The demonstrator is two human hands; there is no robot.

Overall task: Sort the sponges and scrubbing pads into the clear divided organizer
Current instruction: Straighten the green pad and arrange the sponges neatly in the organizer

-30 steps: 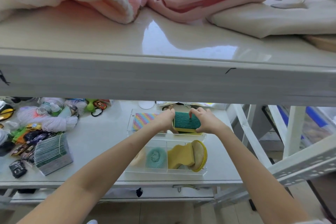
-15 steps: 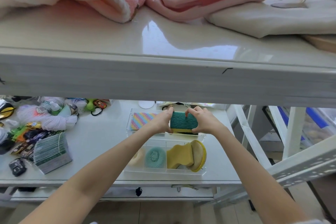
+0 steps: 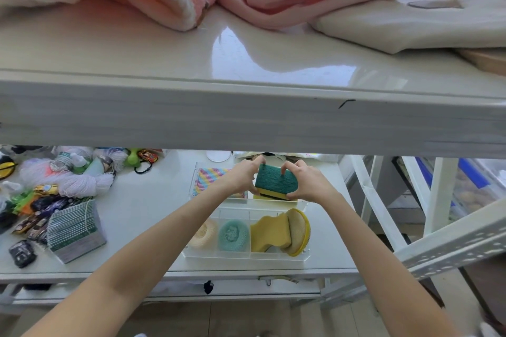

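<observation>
Glossy shelf (image 3: 137,205): hands (image 3: 276,180) grip fibrous sponge (image 3: 276,183).

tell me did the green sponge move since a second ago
Yes. The green sponge tipped up and rose slightly against the organizer.

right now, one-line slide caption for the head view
Both hands, left and right, hold a green-and-yellow scrub sponge over the clear divided organizer.
</observation>
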